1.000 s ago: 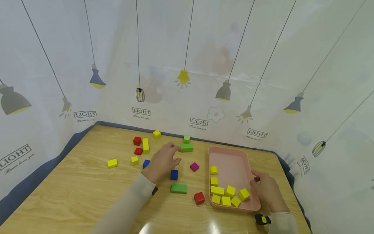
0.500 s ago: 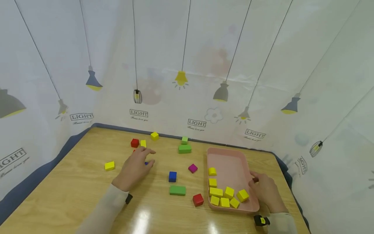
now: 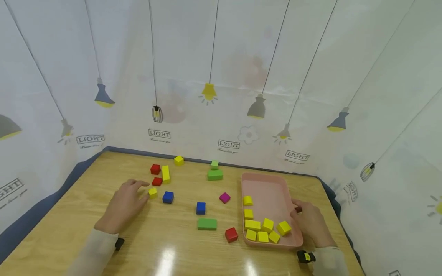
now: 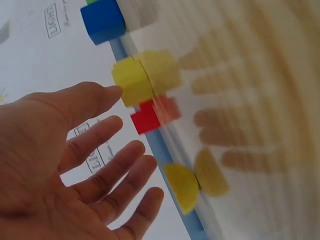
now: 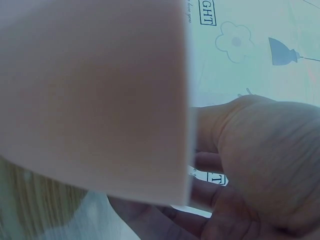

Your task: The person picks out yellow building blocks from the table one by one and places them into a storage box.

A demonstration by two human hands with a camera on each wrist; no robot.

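- Wall covering (image 3: 193, 46), pale and printed with hanging lamps and the word LIGHT, rises behind and at both sides.
- Desk (image 3: 193, 257) with a wood-grain top (glossy enough to throw back two bright patches near the front) carries the rest.
- Pink tray (image 3: 267, 191) sits on the desk's right side, eight yellow blocks (image 3: 252, 225) lying along its left wall and near end.
- Right hand (image 3: 312, 222) touches the tray's right wall; its fingertips are partly hidden, so whether its grip is clamped on the rim cannot be told.
- Left hand (image 3: 124, 205) is over the desk's left side, its grip apart, holding nothing.
- Oblong blocks: a green one (image 3: 207, 224) left of the tray, a lighter green one (image 3: 215, 175) at the back, a yellow one (image 3: 166, 174) beside two red blocks (image 3: 155, 169).
- Red cube (image 3: 231, 235) lies just outside the tray; two blue cubes (image 3: 168, 197) and a purple block (image 3: 225, 197) lie farther back.
- Yellow cube (image 3: 153, 193) stands on the desk right by the left thumb (contact is unclear).
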